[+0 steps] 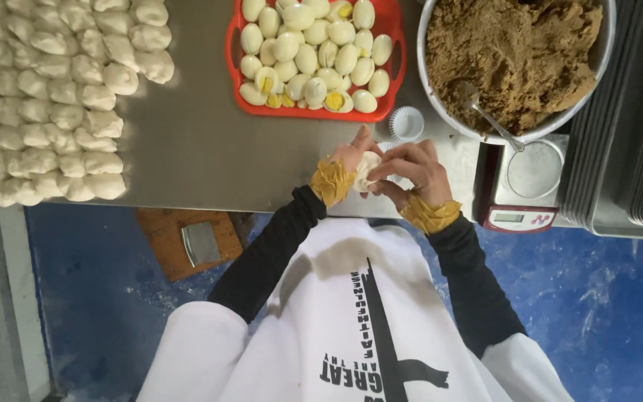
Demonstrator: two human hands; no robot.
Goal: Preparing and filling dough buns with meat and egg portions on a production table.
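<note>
Right, your steel table (210, 149) carries dough balls (46, 97) far left of the red egg tray (236, 45), brown filling bowl (519, 135) right of it, all within reach. Below the tray, your left hand (347, 160) cups the dough piece (367, 168); right hand (414, 171) fingers curl in, pinching its edge.

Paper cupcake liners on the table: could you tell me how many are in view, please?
1: a white paper cupcake liner sits on the steel table, just below the red tray of eggs. Something pale shows behind the right hand; I cannot tell whether it is another.
</note>
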